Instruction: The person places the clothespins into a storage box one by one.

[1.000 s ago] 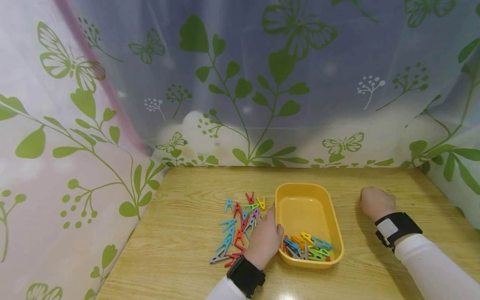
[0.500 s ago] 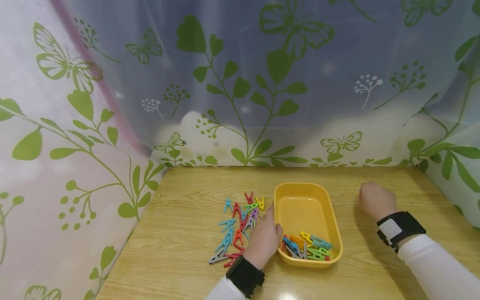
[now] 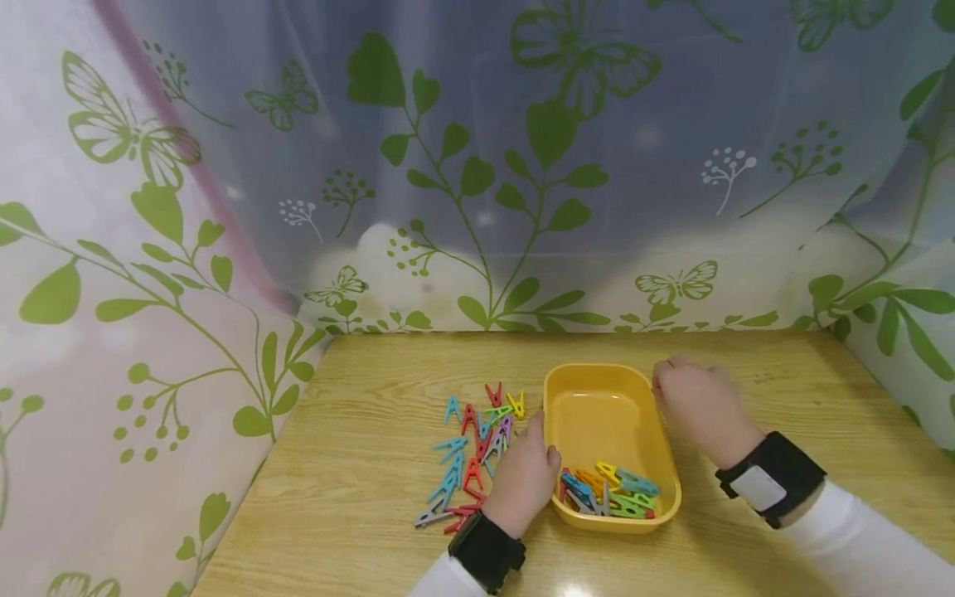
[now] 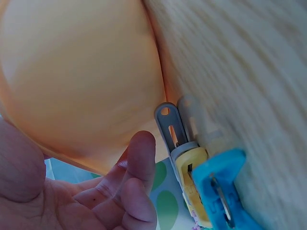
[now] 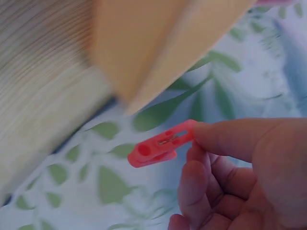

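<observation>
Between thumb and fingers my right hand [image 5: 235, 167] pinches a red clothespin [image 5: 160, 145], seen in the right wrist view. In the head view that hand [image 3: 705, 410] is at the right rim of the yellow tray [image 3: 613, 521], and the clothespin is hidden there. My left hand [image 3: 522, 479] rests against the tray's left side, thumb at the rim and fingers along the outer wall [image 4: 86, 86]. Several mixed clothespins [image 3: 630, 502] lie in the tray's near end. Next to the left fingers, a grey clothespin [image 4: 171, 127] and a blue one [image 4: 220, 187] are on the table.
A loose pile of clothespins, with blue [image 3: 451, 481], red [image 3: 472, 474] and yellow [image 3: 516, 405] ones, lies on the wooden table [image 3: 336, 497] left of the tray. A patterned curtain [image 3: 448, 207] hangs behind the table and along its left and right sides.
My right hand has moved left, from the table at the right to the tray's right rim. The left hand stays in place at the tray.
</observation>
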`<state>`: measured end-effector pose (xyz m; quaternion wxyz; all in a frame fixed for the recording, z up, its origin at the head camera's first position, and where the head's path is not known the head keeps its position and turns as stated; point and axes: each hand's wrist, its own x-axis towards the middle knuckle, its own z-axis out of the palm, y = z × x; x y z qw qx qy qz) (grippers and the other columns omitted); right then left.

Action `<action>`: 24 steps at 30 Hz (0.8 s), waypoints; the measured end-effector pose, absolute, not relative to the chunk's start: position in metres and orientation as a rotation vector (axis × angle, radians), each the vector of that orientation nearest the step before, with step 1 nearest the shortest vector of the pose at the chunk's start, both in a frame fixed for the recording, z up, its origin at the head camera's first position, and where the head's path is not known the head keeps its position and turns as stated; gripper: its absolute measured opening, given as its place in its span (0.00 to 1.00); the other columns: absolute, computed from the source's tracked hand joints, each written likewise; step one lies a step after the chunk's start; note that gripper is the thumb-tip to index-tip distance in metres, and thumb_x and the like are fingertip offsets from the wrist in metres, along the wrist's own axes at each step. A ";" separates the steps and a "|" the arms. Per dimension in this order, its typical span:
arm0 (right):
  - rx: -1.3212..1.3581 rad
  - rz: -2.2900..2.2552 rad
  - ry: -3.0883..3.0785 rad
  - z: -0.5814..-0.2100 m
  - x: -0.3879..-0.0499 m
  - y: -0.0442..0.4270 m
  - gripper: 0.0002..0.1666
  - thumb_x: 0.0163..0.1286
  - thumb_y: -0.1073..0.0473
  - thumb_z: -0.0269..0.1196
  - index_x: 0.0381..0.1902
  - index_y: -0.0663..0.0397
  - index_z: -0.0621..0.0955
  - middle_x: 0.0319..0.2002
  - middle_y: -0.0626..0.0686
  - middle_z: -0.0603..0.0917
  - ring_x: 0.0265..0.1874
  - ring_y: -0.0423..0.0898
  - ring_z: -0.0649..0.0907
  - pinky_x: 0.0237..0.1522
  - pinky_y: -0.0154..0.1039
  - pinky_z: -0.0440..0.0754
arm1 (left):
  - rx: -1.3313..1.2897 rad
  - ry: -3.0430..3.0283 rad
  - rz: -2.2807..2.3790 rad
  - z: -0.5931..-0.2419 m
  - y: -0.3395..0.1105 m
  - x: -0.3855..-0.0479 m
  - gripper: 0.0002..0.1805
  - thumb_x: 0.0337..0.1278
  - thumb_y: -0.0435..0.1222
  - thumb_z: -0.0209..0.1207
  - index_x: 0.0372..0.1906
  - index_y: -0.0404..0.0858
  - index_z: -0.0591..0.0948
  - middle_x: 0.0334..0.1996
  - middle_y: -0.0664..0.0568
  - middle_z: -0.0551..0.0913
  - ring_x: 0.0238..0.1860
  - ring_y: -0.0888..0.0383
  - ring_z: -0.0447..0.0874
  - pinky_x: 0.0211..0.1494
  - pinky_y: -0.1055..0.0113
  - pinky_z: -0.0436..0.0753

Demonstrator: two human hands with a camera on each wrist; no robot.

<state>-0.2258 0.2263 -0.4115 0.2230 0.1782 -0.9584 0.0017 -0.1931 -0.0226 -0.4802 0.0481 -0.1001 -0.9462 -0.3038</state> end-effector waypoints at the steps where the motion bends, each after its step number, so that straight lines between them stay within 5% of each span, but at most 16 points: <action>1: 0.514 -0.001 -2.638 -0.410 -0.222 0.221 0.10 0.61 0.63 0.75 0.29 0.60 0.82 0.25 0.53 0.80 0.20 0.48 0.81 0.24 0.52 0.82 | -0.303 -2.886 -0.924 -0.480 -0.023 -0.193 0.30 0.73 0.35 0.58 0.73 0.28 0.67 0.55 0.36 0.85 0.48 0.43 0.89 0.47 0.52 0.87; 24: 0.866 0.036 -2.741 -0.430 -0.175 0.165 0.12 0.62 0.62 0.75 0.28 0.54 0.80 0.23 0.45 0.75 0.19 0.37 0.74 0.22 0.32 0.74 | -0.309 -2.896 -0.921 -0.480 -0.023 -0.193 0.30 0.73 0.35 0.58 0.74 0.29 0.67 0.54 0.35 0.85 0.46 0.44 0.89 0.44 0.54 0.87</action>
